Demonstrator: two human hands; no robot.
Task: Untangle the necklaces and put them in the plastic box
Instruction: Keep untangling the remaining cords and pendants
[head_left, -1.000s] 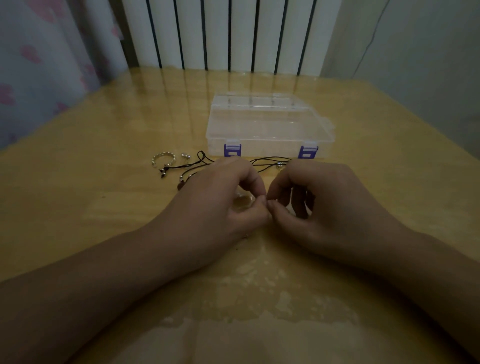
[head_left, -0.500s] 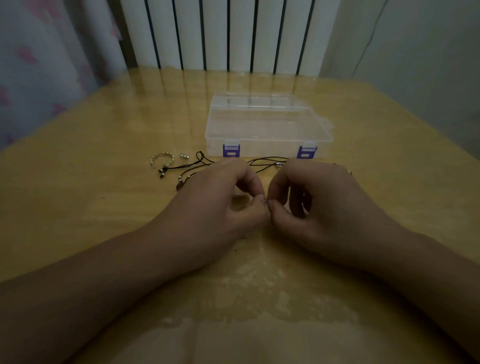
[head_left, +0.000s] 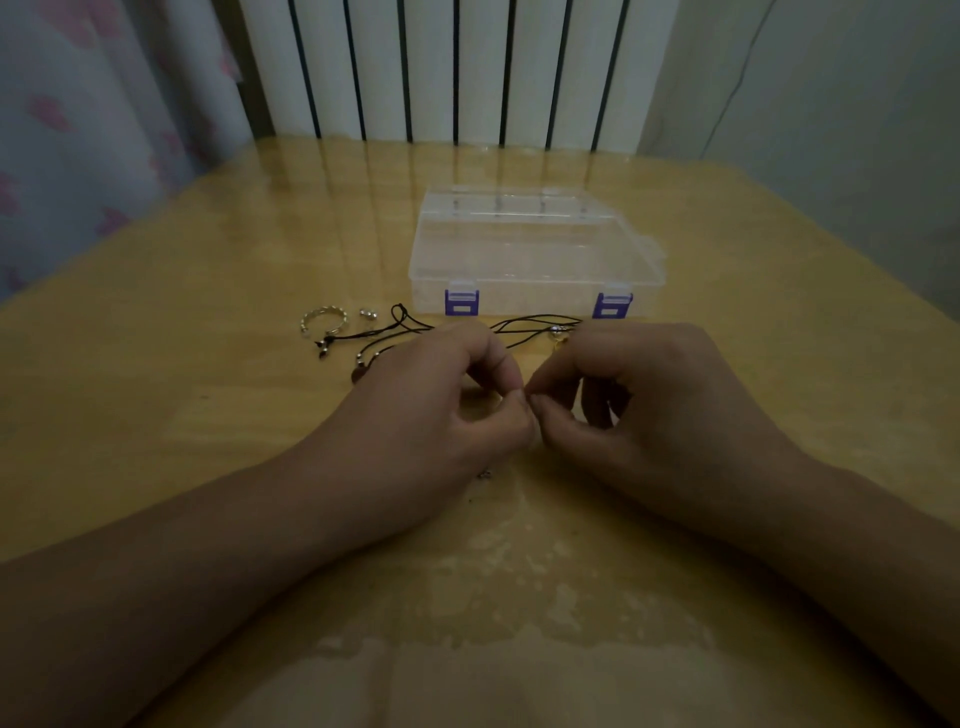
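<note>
Black cord necklaces (head_left: 395, 332) lie tangled on the wooden table (head_left: 208, 312), in front of a shut clear plastic box (head_left: 530, 249) with two purple clasps. My left hand (head_left: 431, 410) and my right hand (head_left: 639, 410) meet at the table's middle, thumbs and forefingers pinched together on something very small, which I take for a thin part of a necklace. More black cord with a small shiny pendant (head_left: 557, 332) shows just behind my right hand. The hands hide the rest of the cords.
A silver beaded ring-shaped piece (head_left: 322, 319) and a small silver bead (head_left: 368, 313) lie left of the cords. A white radiator (head_left: 447, 67) stands behind the table, a patterned curtain (head_left: 78, 130) at the left, a wall at the right.
Both hands stay pinched together in the same spot; the fingertips shift only slightly. The box and the jewellery have not moved.
</note>
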